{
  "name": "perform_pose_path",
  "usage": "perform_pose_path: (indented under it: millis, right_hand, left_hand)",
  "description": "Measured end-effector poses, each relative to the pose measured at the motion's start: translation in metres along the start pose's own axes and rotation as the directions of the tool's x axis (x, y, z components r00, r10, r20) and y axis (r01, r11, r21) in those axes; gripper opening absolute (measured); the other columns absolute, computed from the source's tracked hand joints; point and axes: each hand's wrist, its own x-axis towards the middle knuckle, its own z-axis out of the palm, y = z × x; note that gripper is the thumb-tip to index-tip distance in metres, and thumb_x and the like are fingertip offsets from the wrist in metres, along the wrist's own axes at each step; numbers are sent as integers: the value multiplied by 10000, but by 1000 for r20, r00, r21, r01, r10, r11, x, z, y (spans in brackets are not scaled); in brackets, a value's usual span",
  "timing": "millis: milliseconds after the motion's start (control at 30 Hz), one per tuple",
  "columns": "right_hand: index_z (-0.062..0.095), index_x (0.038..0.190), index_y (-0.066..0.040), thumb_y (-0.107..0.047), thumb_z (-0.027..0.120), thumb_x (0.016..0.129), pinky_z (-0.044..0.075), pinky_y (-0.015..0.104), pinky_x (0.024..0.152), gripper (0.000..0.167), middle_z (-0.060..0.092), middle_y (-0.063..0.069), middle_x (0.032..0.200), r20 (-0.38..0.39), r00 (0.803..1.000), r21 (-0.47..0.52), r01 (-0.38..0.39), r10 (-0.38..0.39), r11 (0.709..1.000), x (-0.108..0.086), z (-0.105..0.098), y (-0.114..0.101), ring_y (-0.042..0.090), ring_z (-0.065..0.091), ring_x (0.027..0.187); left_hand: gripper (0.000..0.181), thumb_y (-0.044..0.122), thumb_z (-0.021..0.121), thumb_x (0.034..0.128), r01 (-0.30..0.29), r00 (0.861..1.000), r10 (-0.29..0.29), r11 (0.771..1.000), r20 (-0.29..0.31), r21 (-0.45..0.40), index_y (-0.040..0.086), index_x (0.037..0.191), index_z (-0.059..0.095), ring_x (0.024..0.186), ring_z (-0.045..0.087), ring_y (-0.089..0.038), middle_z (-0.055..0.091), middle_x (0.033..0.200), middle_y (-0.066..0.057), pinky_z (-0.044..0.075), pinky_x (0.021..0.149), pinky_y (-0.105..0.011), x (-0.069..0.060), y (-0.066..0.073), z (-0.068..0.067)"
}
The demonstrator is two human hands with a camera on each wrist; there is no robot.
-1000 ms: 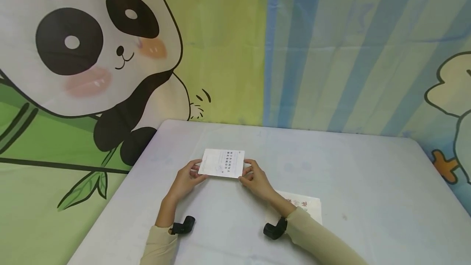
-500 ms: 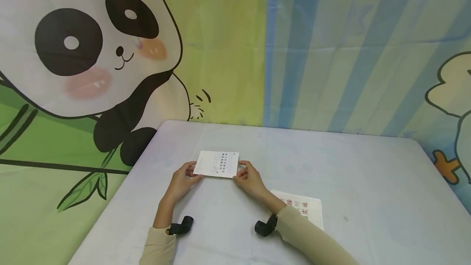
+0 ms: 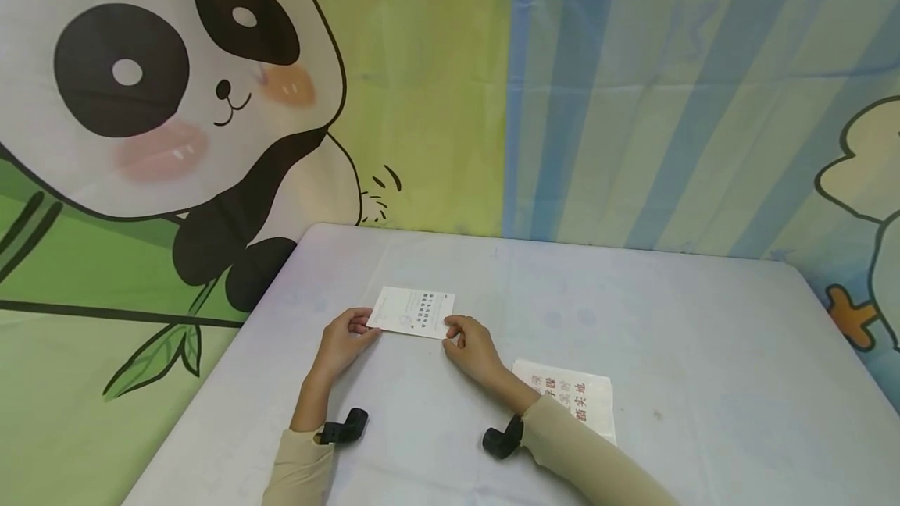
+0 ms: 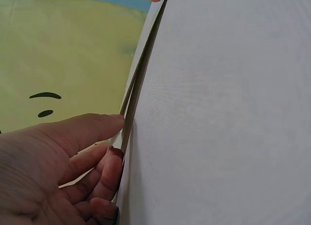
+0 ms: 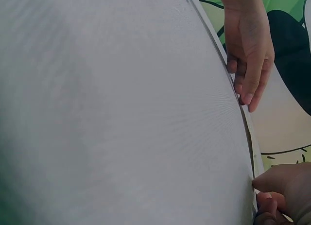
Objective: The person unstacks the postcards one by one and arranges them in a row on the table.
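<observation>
In the head view, the printed paper (image 3: 408, 311) is located on the white table (image 3: 703, 334), left of centre, between both hands. Its left end is pinched by the left hand (image 3: 342, 343), with the thumb at the near edge. Its near right corner is grasped by the thumb and fingers of the right hand (image 3: 476, 350). A second paper with red characters (image 3: 594, 404) is placed nearer the viewer, partly covered by the right sleeve (image 3: 583, 451). A black camera mount (image 3: 348, 426) is worn at the left wrist (a matching one is fitted at the right). A panda (image 3: 274, 139) is printed on the backdrop behind.

In the left wrist view, the paper is seen nearly edge-on, gripped between thumb and bent fingers.

In the right wrist view, the right thumb is pressed against the paper's edge, with the other fingers curled below; the left hand is seen farther along.
</observation>
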Motion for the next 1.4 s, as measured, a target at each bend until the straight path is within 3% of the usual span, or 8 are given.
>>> perform_pose_path:
  millis: [433, 833, 1100, 1400]
  right_hand:
    - [675, 1031, 24, 32, 649, 819, 375, 185, 578, 213, 580, 54, 849, 43, 998, -23, 36, -35, 999, 1, -5, -1, 60, 425, 643]
    - [665, 1048, 18, 34, 634, 817, 375, 187, 589, 233, 575, 73, 879, 70, 997, -19, 25, -23, 1000, -1, -6, 1, 55, 421, 657]
    - [643, 1083, 27, 53, 638, 793, 376, 196, 614, 291, 559, 78, 880, 78, 997, 16, -10, 8, 1000, -3, -7, -1, 88, 438, 690]
    - [634, 1106, 28, 72, 642, 761, 387, 195, 620, 348, 557, 79, 876, 77, 996, 86, -55, 48, 995, -4, -9, -8, 107, 460, 708]
  left_hand:
    - [388, 47, 736, 841, 12, 1000, -12, 1000, -1, 7, -81, 1184, 610, 834, 542, -204, 607, 944, -137, 420, 682, -206, 0, 3, 1]
    - [364, 52, 745, 827, 3, 1000, -3, 999, -14, 32, -86, 1145, 631, 735, 465, -168, 524, 831, -100, 379, 627, -202, -1, 2, 2]
    - [607, 119, 739, 846, 52, 999, -52, 999, -4, 6, -81, 1349, 466, 740, 476, -161, 541, 855, -97, 394, 619, -215, 1, 3, 2]
    - [646, 141, 724, 864, 62, 998, -62, 998, -6, 4, -66, 1393, 414, 754, 502, -177, 549, 886, -112, 411, 626, -232, 1, 4, 2]
